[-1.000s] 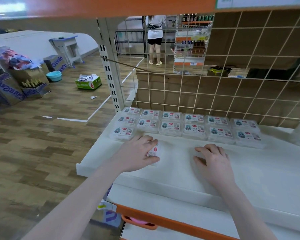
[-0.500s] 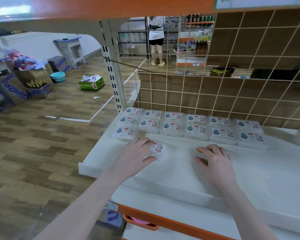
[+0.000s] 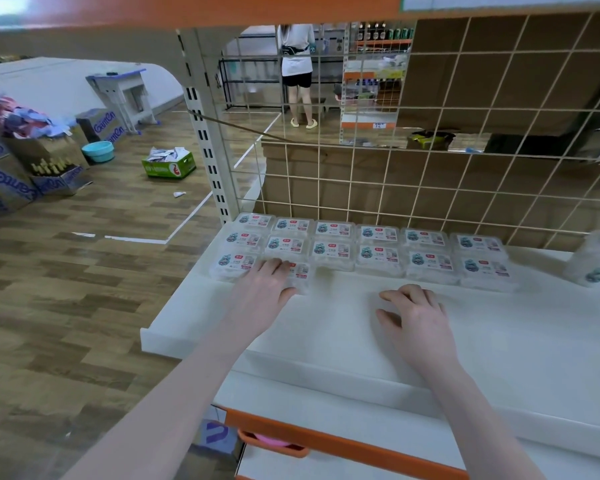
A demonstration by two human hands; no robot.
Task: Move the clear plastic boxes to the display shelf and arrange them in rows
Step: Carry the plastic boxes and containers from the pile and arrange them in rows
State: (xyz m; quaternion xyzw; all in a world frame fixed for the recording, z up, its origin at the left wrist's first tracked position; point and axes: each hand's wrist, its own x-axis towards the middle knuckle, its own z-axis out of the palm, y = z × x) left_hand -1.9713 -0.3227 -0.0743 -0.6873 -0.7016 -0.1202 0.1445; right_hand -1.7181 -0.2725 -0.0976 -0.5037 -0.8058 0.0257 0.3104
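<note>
On the white display shelf, head view: clear plastic boxes sit in rows against the wire grid back panel. Left hand lies on top of one more clear box, fingers straight and together, thumb at its near edge; that box sits in the front row, just beside the leftmost front box. Right hand rests on bare shelf, fingers loosely curled, holding nothing, near the rows but apart. Tall clear container at far right.
</note>
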